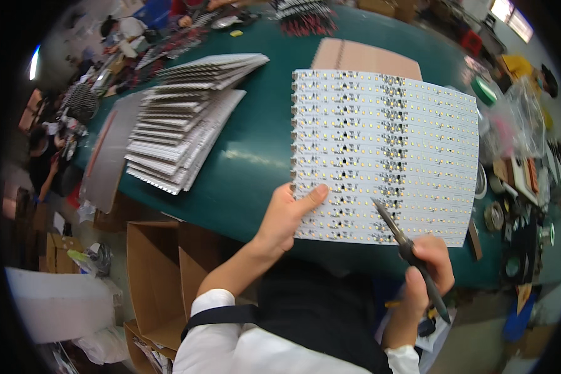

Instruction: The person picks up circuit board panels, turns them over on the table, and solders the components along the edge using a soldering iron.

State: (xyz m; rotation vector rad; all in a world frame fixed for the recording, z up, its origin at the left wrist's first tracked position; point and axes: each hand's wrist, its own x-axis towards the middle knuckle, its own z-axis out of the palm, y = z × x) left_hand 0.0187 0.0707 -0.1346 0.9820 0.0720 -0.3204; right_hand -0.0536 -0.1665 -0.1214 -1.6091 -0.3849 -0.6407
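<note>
A white LED circuit board panel [442, 149], with rows of small yellow LEDs and dark components, is held up in front of me above the green table. My left hand [287, 215] grips its lower left edge, the thumb lying on the face. In my right hand [431, 262] is a dark pen-shaped tool [411, 252] with a narrow pointed tip. The tip is over the lower middle of the panel; whether it touches cannot be made out. My right fingers are wrapped around the tool's handle.
A leaning stack of similar white panels [174, 137] lies on the green table [255, 159] to the left. Brown cardboard [368, 56] lies behind the held panel. At right are tape rolls [493, 216] and clear plastic bags [517, 121]. An open cardboard box [156, 274] stands below left. Other people work farther off.
</note>
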